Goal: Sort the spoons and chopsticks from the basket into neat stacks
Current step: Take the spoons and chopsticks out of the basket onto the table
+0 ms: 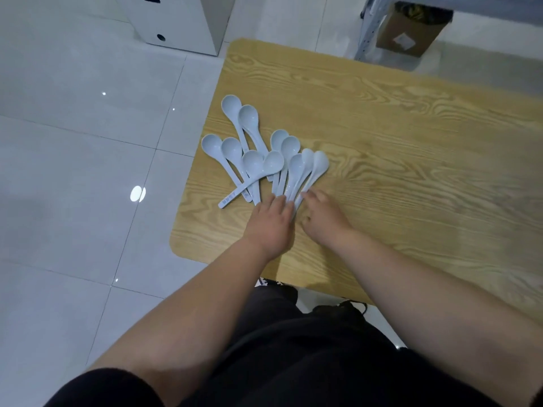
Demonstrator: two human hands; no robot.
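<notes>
Spoons (258, 160): where are they sitting?

> Lying fanned out on the wooden table (411, 160), close to its left edge. Pale blue, roughly eleven; overlaps are making the count shaky. Bowls are pointing away from the person and handles are converging toward the hands.

Hands?

> Left hand (270, 221) is lying flat, fingers straight and close together, pressing on the handle ends in the middle of the fan. Right hand (323, 215) is sitting just beside it, fingertips touching the handle of the rightmost spoon. Those fingers are bending slightly. I cannot tell whether they are pinching the handle or only touching it.

Anything getting in the way?

> Only the spoons themselves. Handles are crossing each other near the left palm. One spoon is lying diagonally across its neighbours, its printed handle end sticking out to the left.

Surroundings?

> White cabinet (182, 22) is standing on the glossy tiled floor (73, 142), beyond the table's far-left corner. Cardboard box (411, 33) is sitting past the far edge, beside a metal rack upright (365, 30). Both are well apart from the spoons. A dark shoe (346, 308) is showing below the near table edge, and the person's dark clothing (293, 362) is filling the bottom of the view.
</notes>
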